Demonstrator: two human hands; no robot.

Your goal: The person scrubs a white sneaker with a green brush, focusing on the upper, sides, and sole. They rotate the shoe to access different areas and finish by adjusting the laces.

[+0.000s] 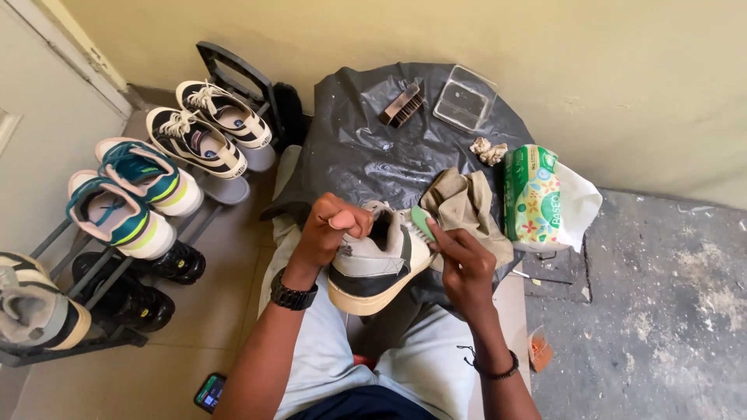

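Between both hands, sneaker (372, 268) toe-right.

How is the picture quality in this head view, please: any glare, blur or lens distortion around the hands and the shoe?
Head view: soft even daylight, no hard shadows; mild sheen on the black plastic sheet; left hand, right hand and white sneaker are sharp; wide-angle bending shows at the shoe rack and the edges.

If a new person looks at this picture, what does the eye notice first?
At centre, the left hand and right hand hold a grey-and-white sneaker over the lap. Behind it stands a round table under black plastic. On the left, a shoe rack carries several pairs.
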